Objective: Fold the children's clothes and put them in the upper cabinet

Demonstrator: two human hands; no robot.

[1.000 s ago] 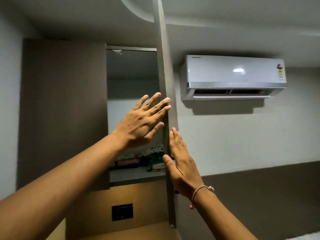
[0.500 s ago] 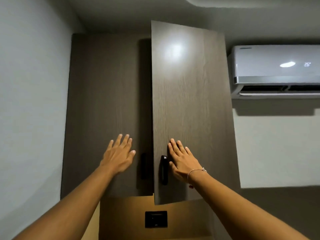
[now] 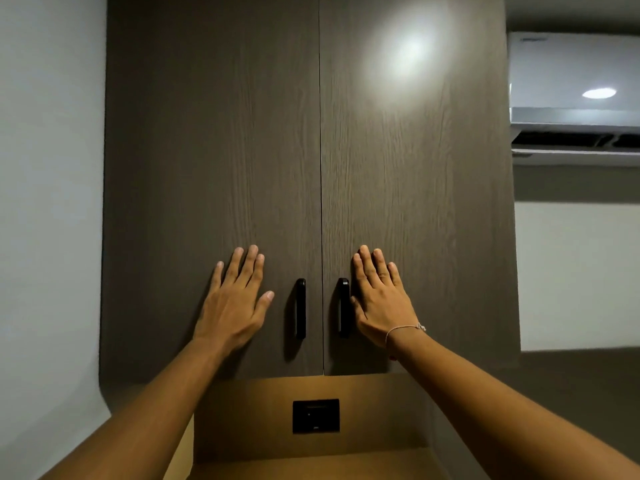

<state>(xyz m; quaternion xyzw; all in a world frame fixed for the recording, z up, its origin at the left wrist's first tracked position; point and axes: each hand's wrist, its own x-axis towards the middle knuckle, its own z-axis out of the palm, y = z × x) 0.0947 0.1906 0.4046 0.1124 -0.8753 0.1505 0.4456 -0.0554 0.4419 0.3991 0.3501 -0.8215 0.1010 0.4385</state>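
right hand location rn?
Head view, right of centre: the right hand lies flat, fingers straight, low on the right cabinet door, just right of its black handle.

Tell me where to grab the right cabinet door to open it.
Take the black vertical handle low on the right door's inner edge. Come from its right, beside the flat right hand, and hook fingers behind it; the bar stands off the smooth panel.

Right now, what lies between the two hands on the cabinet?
Head view: the left handle and right handle, both black, flanking the door seam, lie between left hand and right hand.
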